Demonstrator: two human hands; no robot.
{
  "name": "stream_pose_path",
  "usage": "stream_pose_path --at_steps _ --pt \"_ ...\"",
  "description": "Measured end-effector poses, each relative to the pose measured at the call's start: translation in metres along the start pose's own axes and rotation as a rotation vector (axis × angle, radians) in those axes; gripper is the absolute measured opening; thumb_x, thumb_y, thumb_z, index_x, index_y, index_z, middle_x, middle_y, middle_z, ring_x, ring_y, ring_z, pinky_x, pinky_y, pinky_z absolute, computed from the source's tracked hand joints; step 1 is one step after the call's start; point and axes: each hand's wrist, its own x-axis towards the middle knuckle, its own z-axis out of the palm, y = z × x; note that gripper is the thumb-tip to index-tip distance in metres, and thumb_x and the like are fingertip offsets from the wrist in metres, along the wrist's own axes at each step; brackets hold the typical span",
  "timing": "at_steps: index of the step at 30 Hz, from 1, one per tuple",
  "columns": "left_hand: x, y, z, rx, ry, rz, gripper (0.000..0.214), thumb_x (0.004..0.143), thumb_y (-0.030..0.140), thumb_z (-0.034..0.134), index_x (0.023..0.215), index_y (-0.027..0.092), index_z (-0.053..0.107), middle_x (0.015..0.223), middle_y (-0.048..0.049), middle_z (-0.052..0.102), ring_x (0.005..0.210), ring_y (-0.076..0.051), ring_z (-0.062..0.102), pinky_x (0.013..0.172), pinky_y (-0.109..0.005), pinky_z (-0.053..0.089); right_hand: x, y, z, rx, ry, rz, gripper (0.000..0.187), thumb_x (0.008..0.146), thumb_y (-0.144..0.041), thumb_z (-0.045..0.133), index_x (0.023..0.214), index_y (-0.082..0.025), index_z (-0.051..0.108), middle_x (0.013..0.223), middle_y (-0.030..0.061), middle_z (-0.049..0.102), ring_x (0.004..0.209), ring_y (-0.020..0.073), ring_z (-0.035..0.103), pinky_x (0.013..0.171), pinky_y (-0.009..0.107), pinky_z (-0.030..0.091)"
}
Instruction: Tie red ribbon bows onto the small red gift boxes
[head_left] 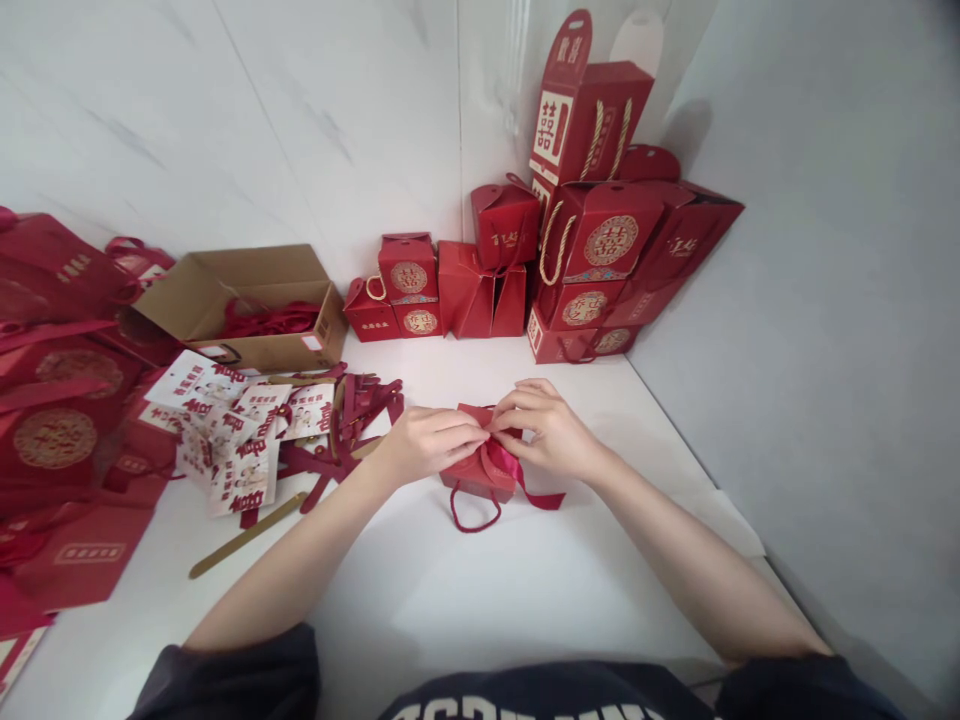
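Note:
A small red gift box (480, 478) with a cord handle (476, 527) hanging toward me sits on the white table in front of me. Across its top runs a red ribbon (504, 462), with one tail (545, 499) trailing to the right. My left hand (431, 440) is closed, thumb and fingertips pinching the ribbon at the box's top. From the other side my right hand (544, 430) also pinches the ribbon close to the same spot. The fingers partly hide the point where the ribbon crosses.
Left of the box lie printed cards (251, 440), loose dark red straps (367, 400) and a gold strip (247, 535). A cardboard carton (247, 270) holds red ribbons. Red boxes are stacked at the back right (592, 240) and far left (67, 420). A wall (840, 300) borders the right.

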Motion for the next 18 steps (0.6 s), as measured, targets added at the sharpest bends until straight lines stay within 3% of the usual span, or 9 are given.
stream_pose_path --at_steps 6,11,18 --pt "-0.0001 -0.0002 0.0003 0.020 0.023 0.010 0.018 0.082 0.018 0.064 0.099 0.022 0.064 0.090 0.0022 0.073 0.081 -0.009 0.068 0.077 -0.020 0.054 0.0031 -0.0126 -0.0060 0.070 -0.052 0.036 0.026 0.081 -0.011 0.053 0.104 -0.024 0.055 0.098 0.0009 0.068 0.093 0.0178 0.062 0.109 0.048 0.028" --pt "0.0005 0.0012 -0.0002 0.034 0.015 0.013 0.016 0.083 0.017 0.062 0.098 0.022 0.063 0.085 0.0014 0.072 0.076 -0.010 0.067 0.071 -0.022 0.053 0.0041 -0.0104 -0.0035 0.038 -0.012 0.002 0.021 0.082 -0.007 0.047 0.092 -0.023 0.055 0.084 -0.0017 0.064 0.081 0.0144 0.061 0.113 0.048 0.024" --pt "0.0025 0.0042 -0.0021 0.067 0.005 0.025 0.012 0.085 0.018 0.059 0.096 0.021 0.063 0.085 0.0020 0.072 0.074 -0.008 0.067 0.066 -0.019 0.050 0.0038 -0.0125 -0.0054 0.022 -0.042 -0.011 0.020 0.081 -0.009 0.049 0.094 -0.022 0.053 0.087 0.0000 0.064 0.085 0.0162 0.061 0.111 0.048 0.028"
